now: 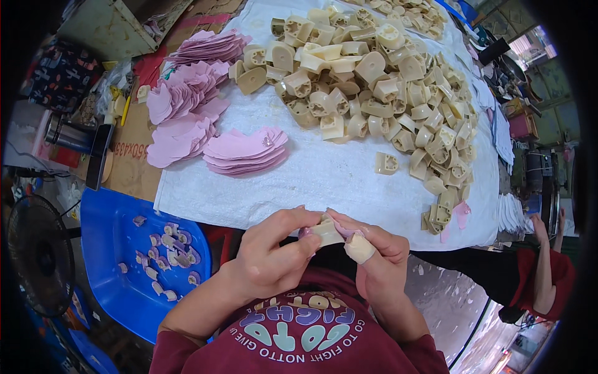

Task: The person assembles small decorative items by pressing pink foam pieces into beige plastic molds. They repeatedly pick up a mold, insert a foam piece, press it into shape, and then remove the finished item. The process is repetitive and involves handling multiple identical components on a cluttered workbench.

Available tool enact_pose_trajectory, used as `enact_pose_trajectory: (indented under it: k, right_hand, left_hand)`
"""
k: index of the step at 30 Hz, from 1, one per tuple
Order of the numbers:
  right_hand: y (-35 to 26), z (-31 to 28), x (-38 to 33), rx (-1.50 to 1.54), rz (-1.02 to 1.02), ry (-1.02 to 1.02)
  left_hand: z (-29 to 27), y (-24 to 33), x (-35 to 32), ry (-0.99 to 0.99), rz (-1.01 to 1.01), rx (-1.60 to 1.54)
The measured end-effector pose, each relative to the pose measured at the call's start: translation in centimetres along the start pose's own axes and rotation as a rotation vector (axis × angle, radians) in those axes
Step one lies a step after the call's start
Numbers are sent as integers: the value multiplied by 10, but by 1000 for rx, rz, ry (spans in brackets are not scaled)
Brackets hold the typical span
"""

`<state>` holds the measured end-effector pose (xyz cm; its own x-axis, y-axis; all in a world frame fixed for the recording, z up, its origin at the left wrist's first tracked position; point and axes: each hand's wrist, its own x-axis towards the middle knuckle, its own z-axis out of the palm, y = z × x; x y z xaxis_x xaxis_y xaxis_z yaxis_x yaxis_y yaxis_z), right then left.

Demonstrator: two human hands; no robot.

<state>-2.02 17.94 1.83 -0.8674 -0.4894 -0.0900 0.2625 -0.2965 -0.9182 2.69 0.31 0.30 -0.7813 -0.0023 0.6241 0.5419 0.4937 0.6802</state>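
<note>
So the white-covered table (324,181) was loaded: a big heap of beige plastic blocks (374,81) up top, stacks of pink cut pieces (246,153) to the left, and a blue tray (112,249) of finished bits down by the fan. No readable packaging, just brown cardboard (131,168) at the left edge. Both hands met close to the chest. The left hand (271,262) and right hand (374,255) pinched one beige block (328,229) between fingertips, its long axis running roughly left-right, pink lining tucked on it. Right thumb looked taped.

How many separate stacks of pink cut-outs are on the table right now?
4 stacks: one at the cloth's far-left corner, two overlapping on the cardboard, one on the white cloth. More may be hidden.
</note>
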Motion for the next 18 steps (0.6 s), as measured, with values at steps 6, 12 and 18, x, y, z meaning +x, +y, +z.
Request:
enact_pose_trajectory:
  k: [6,12,18]
  right_hand:
    - [5,4,10,-652,-257,-54]
    - [16,-1,20,-735,-450,-25]
    - [26,-2,33,-568,-289,-84]
  left_hand:
    - [14,-8,-8,48,-96,9]
    - [22,-12,-9,194,-206,-177]
    - [30,-14,-13,238,-582,-654]
